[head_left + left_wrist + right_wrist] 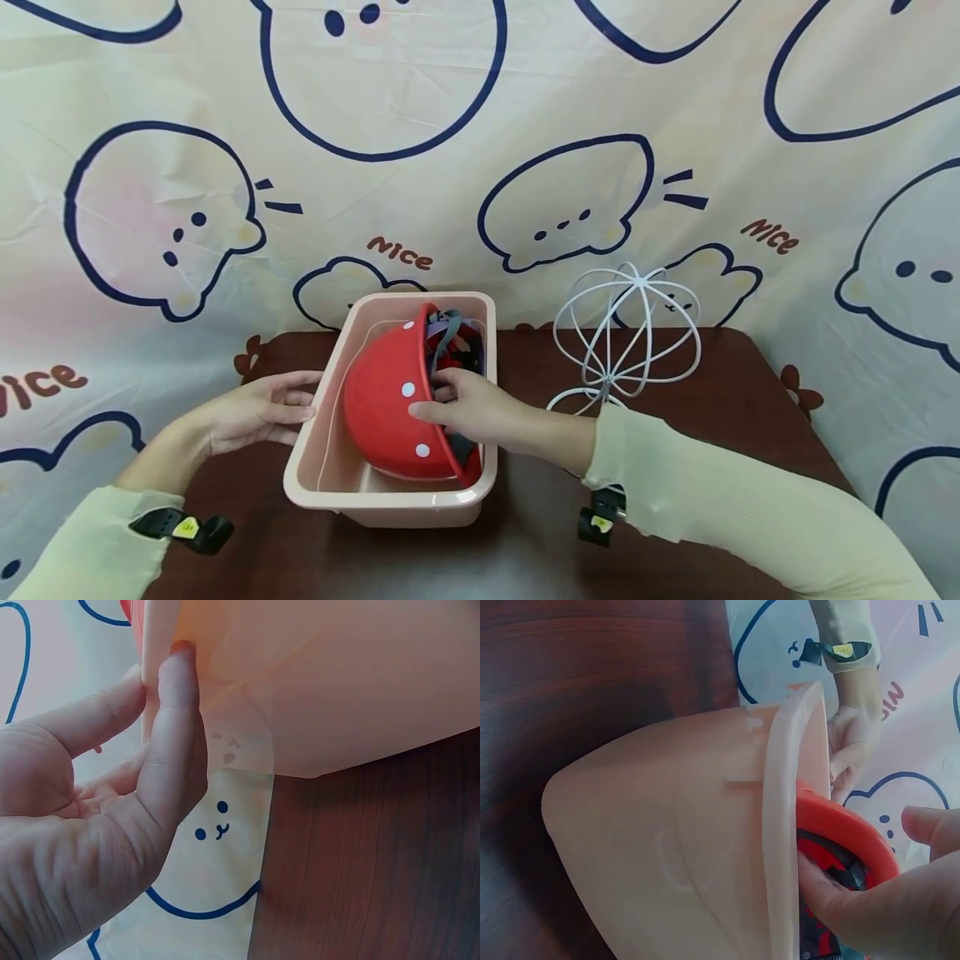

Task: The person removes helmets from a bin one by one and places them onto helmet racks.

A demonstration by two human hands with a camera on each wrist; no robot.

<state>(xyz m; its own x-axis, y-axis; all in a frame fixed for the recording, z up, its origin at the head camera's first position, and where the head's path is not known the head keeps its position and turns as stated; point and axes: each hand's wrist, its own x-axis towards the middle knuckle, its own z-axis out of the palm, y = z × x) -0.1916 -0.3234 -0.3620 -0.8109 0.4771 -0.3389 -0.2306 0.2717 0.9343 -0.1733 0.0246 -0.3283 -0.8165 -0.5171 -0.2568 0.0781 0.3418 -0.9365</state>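
A pink plastic bin (390, 498) stands on the table, with a red helmet (382, 392) with white dots lying on its side in it. The helmet's opening faces right, showing dark straps (447, 333). At the bin's left rim, my left hand (262, 410) holds the edge between thumb and fingers. My right hand (480, 408) straddles the helmet's edge: the fingers reach inside it and are partly hidden, while the thumb lies over the outer shell. In the right wrist view, that thumb (922, 823) is lifted apart from the helmet's red edge (855, 829).
To the right of the bin, a white wire whisk-shaped frame (630, 333) stands on the dark brown table (735, 392), behind my right forearm. A cartoon-printed curtain (420, 217) hangs at the back and sides.
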